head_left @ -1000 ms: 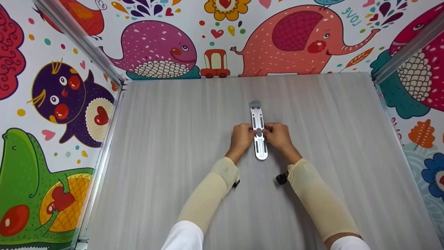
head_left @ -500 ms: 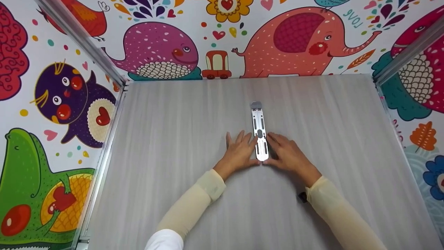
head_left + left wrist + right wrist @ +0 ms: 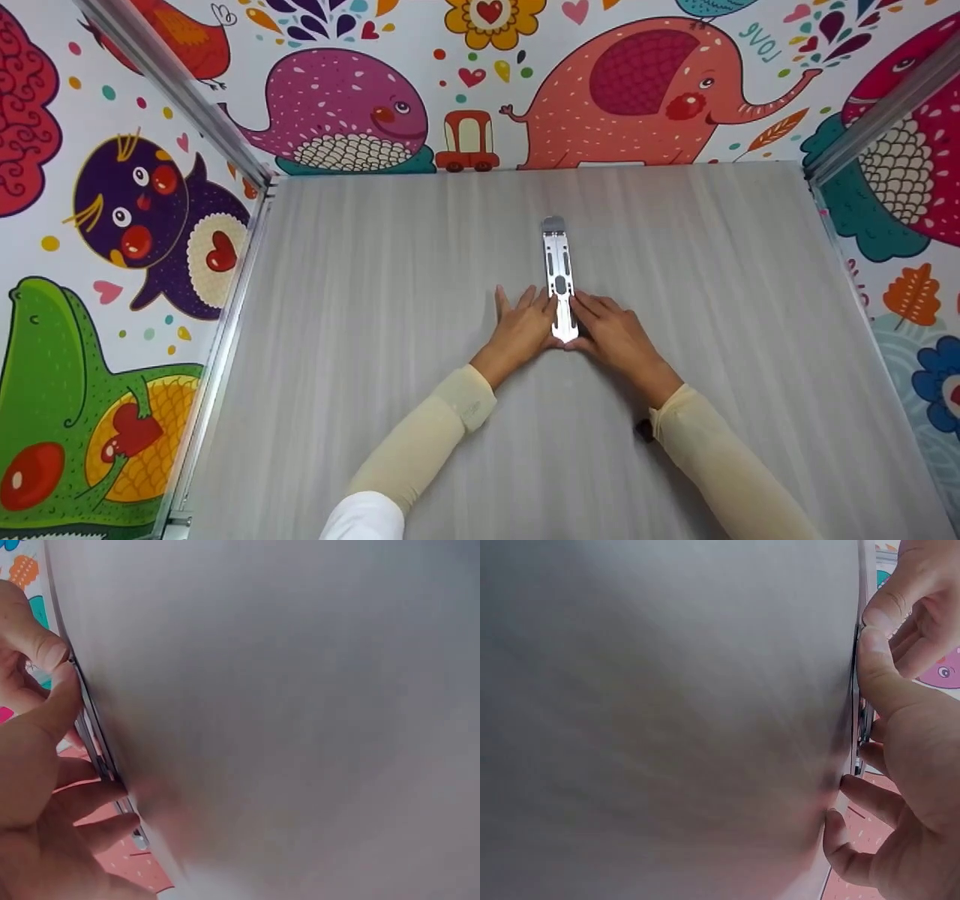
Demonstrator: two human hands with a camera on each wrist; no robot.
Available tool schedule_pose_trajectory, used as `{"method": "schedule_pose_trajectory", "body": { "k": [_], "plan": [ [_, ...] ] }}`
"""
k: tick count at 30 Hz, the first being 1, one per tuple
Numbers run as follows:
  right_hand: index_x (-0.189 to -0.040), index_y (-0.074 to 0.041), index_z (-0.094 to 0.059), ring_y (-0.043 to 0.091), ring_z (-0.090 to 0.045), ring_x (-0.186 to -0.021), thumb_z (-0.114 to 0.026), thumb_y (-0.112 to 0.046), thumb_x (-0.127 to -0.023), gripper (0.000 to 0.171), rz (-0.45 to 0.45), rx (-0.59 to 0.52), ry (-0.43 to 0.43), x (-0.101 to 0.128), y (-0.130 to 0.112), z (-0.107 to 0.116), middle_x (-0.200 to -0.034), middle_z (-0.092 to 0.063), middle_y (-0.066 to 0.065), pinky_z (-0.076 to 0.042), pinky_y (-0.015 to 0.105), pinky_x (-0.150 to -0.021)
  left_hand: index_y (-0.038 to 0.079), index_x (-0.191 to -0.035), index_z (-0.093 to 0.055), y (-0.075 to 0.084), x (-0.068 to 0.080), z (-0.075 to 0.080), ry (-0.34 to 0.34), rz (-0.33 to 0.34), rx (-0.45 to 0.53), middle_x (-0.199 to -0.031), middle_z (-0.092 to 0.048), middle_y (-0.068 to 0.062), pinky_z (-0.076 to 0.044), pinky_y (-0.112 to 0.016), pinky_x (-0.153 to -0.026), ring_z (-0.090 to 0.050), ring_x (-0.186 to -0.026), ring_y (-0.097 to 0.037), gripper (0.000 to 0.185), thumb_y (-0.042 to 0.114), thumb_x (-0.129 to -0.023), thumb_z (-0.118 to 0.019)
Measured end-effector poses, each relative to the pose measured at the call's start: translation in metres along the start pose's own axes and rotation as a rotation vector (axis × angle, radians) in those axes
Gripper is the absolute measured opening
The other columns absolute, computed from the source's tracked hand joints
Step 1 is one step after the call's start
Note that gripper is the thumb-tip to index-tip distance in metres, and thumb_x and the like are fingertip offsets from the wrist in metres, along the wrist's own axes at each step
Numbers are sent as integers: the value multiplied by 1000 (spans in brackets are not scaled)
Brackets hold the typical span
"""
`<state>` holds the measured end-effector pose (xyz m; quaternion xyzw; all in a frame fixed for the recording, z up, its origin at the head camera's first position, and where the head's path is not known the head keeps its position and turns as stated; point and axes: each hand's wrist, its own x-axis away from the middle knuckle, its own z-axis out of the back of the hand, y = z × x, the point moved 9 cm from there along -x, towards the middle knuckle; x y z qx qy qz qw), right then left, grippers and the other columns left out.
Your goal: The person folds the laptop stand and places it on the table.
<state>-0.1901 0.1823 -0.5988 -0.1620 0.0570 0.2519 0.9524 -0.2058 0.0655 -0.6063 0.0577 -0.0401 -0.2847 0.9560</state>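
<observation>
A long, flat silver metal strip (image 3: 559, 262) with slots lies on the grey table (image 3: 375, 300), pointing away from me. My left hand (image 3: 525, 326) lies flat on the table along the strip's left side, fingers straight. My right hand (image 3: 611, 334) lies flat along its right side. Both thumbs meet at the strip's near end and touch it. In the left wrist view, the left thumb (image 3: 41, 735) presses against the thin strip edge (image 3: 96, 739). In the right wrist view, the right thumb (image 3: 885, 682) rests on the same edge (image 3: 856, 709). Neither hand grips it.
Walls with bright cartoon animals (image 3: 637, 82) close the table in at the back and on both sides, with metal rails (image 3: 225, 330) along the side edges. Cream sleeves (image 3: 427, 442) cover both forearms.
One second ago both hands were curled over the strip's middle. They have since let go, slid toward me and flattened on the table either side of its near end.
</observation>
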Motion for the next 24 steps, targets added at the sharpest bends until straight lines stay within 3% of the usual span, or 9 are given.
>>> {"method": "schedule_pose_trajectory", "body": {
  "k": [6,14,19,24],
  "plan": [
    [-145,-5,-56,32,-59,-108,-81,-47,-81,81,-53,-47,-48,-15,9,0,-149,-57,12,-55,51,-75,11,-153,-47,-10,-14,-2,-21,35,41,-158,-47,-7,-24,-80,-109,-43,-147,-27,88,60,-84,-69],
    [-149,-6,-51,32,-56,-107,-81,-45,-83,83,-88,-103,-100,-21,16,-1,-154,-52,13,-52,48,-92,15,-156,-43,-16,-20,-5,-54,64,78,-162,-42,-4,-23,-80,-109,-40,-149,-24,90,62,-84,-69],
    [-154,-4,-43,38,-54,-127,-77,-47,-88,86,-97,-234,-114,-20,28,0,-159,-43,16,-45,53,-107,16,-159,-37,-19,-17,-4,-100,39,174,-165,-38,-5,-25,-77,-112,-35,-152,-24,88,59,-89,-68],
    [-156,5,-32,43,-33,-150,-68,-37,-97,81,-191,-392,-92,-17,66,12,-162,-33,25,-23,55,-123,15,-160,-35,-36,-10,3,-94,50,282,-165,-36,-8,-24,-72,-116,-33,-153,-29,81,55,-96,-64]
  ]
}}
